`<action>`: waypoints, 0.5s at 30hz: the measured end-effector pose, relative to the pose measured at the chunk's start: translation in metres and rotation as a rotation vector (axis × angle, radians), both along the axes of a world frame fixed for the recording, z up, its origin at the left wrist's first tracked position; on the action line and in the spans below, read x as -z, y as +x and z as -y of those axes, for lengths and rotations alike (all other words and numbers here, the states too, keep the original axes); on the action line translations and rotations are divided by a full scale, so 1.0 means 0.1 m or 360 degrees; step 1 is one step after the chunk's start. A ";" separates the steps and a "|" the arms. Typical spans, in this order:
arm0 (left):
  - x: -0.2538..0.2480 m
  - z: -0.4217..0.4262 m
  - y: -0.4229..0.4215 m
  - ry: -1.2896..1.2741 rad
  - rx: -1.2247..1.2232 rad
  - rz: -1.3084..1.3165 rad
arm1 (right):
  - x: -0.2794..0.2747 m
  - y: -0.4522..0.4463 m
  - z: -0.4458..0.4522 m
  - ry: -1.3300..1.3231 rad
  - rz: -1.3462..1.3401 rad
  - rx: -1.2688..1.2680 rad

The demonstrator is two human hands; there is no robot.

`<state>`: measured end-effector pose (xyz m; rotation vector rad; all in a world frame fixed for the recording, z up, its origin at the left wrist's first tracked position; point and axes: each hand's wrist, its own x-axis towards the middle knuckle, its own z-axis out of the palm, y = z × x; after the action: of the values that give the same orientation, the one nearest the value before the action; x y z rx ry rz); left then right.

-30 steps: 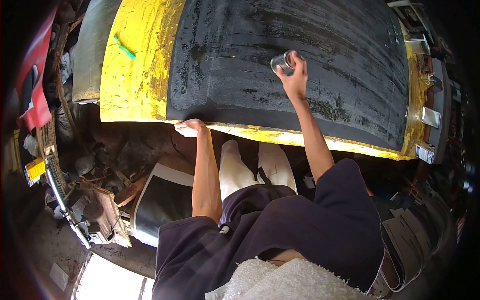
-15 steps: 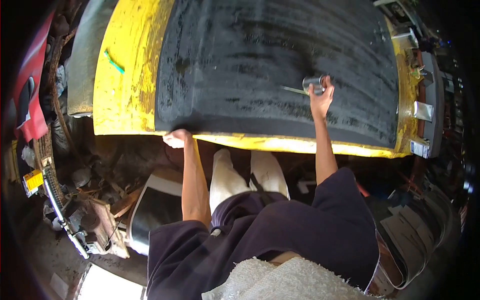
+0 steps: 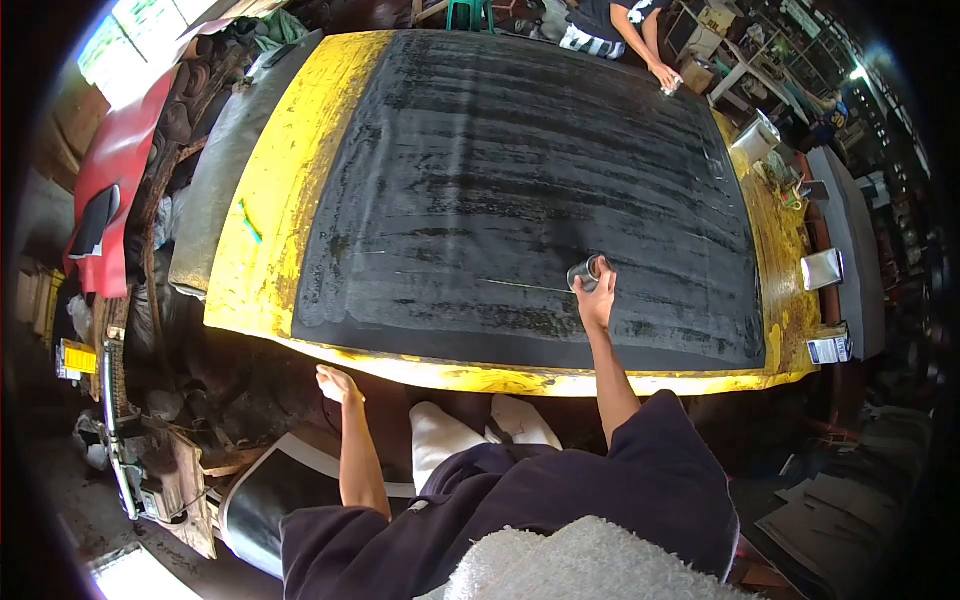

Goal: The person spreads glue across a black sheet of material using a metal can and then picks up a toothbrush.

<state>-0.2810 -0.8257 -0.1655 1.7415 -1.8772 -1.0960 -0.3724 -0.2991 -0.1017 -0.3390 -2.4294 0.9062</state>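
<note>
My right hand (image 3: 597, 296) is wrapped around a small metal can (image 3: 582, 273), tipped on its side low over the black sheet (image 3: 470, 210). From the can's mouth a thin pale strand (image 3: 525, 286) stretches left; whether it touches the sheet I cannot tell. The sheet has glossy dark streaks among duller grey patches. It lies on a yellow-topped table (image 3: 270, 190). My left hand (image 3: 340, 385) hangs just off the table's near edge, fingers curled together, with nothing visible in them.
Across the table, a co-worker's hand (image 3: 665, 76) holds something small and whitish at the sheet's far corner. A green strip (image 3: 250, 222) lies on the yellow left side. Tins (image 3: 822, 269) stand along the right edge. A red sheet (image 3: 120, 190) hangs at left.
My view has tilted up, bringing the table's far side and the co-worker into sight. My left hand has come off the near edge. The strand from the can looks longer.
</note>
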 end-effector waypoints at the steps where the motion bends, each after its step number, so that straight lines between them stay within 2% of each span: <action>1: 0.05 -0.14 0.20 -0.0085 0.0230 0.0019 | -0.01 0.00 -0.12 -0.0017 0.0011 0.0008; 3: 0.15 -0.59 0.54 -0.0118 0.0447 0.0036 | 0.02 0.09 -0.41 -0.0144 -0.0037 -0.0040; 5: 0.22 -1.06 0.80 -0.0190 0.0538 0.0232 | -0.06 0.20 -0.65 -0.0181 -0.0043 -0.0037; 7: 0.22 -1.37 1.06 -0.0044 0.0714 0.0327 | -0.05 0.31 -0.93 -0.0165 -0.0018 0.0087; 9: 0.46 -1.47 1.30 0.0087 0.0842 0.0408 | 0.06 0.41 -1.28 -0.0007 -0.0139 0.0118; 10: 0.40 -1.60 1.33 0.0116 0.0836 0.0475 | 0.12 0.42 -1.46 -0.0045 -0.0096 0.0205; 11: 0.67 -1.48 1.44 0.0111 0.1021 0.0633 | 0.11 0.52 -1.56 -0.0039 -0.0081 0.0264; 14: 0.74 -1.51 1.58 0.0075 0.1350 0.0743 | 0.01 0.66 -2.06 -0.0027 -0.0041 0.0364; 15: 1.01 -1.36 1.65 0.0056 0.1465 0.0746 | 0.03 0.70 -2.23 -0.0027 -0.0010 0.0391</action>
<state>-0.1164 -0.6901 -0.2666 1.1808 -3.1257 -1.0217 -0.3021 -0.0760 -0.1043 -0.6247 -2.3113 0.8178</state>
